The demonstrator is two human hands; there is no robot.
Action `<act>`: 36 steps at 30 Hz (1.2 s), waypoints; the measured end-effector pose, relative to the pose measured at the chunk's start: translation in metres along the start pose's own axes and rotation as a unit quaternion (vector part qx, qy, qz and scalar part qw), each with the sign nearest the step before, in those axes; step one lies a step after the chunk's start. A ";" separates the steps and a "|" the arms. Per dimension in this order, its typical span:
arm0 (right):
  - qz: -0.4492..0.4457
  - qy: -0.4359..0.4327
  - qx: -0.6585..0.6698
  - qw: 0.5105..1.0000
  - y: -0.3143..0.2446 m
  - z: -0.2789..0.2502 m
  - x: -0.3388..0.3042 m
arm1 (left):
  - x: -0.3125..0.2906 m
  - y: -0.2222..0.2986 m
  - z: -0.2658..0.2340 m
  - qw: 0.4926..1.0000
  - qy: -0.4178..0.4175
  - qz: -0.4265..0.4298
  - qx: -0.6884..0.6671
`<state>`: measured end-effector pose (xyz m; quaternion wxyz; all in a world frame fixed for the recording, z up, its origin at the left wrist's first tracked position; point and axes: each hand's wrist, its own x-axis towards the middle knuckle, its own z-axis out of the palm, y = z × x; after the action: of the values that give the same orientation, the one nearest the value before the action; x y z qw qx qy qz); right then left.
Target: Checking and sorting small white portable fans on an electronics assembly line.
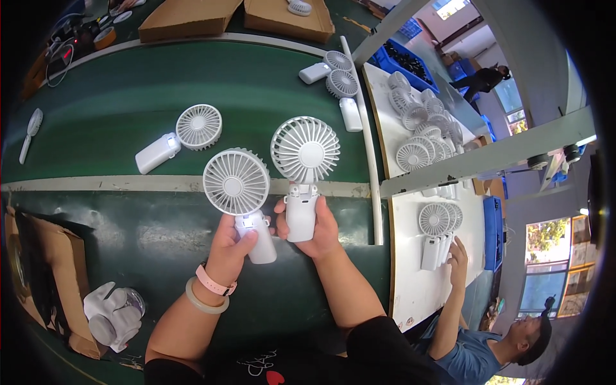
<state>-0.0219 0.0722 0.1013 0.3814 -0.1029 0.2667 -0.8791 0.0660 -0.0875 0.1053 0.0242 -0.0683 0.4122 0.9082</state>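
Note:
My left hand is closed round the white handle of a handheld fan, its thumb across the front, where a light glows near the hinge. Beside it, my right hand grips a second white handheld fan, whose round head stands up above the handle. The two fans are held side by side, close but apart, over the near edge of a green conveyor belt. Just beyond my left hand, another fan lies on the belt with its handle bent to the left and lit at the joint.
Two fans rest by the white rail. A slim fan lies far left. On the right, a white table bears several fans; a co-worker's hand touches a row there. Cardboard boxes stand beyond the belt.

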 end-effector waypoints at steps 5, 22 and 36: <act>-0.018 0.009 -0.005 1.000 0.000 -0.003 0.000 | 0.002 -0.003 0.002 0.999 0.023 0.026 0.009; -0.037 0.000 0.050 0.998 -0.005 0.003 0.000 | 0.002 0.000 0.007 0.999 0.026 0.021 0.012; -0.027 0.070 -0.055 0.996 -0.002 0.003 -0.002 | 0.002 0.005 0.002 0.995 0.062 0.023 -0.075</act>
<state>-0.0202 0.0740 0.1046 0.3313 -0.0695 0.3379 -0.8782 0.0632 -0.0892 0.1101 -0.0280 -0.1166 0.3448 0.9310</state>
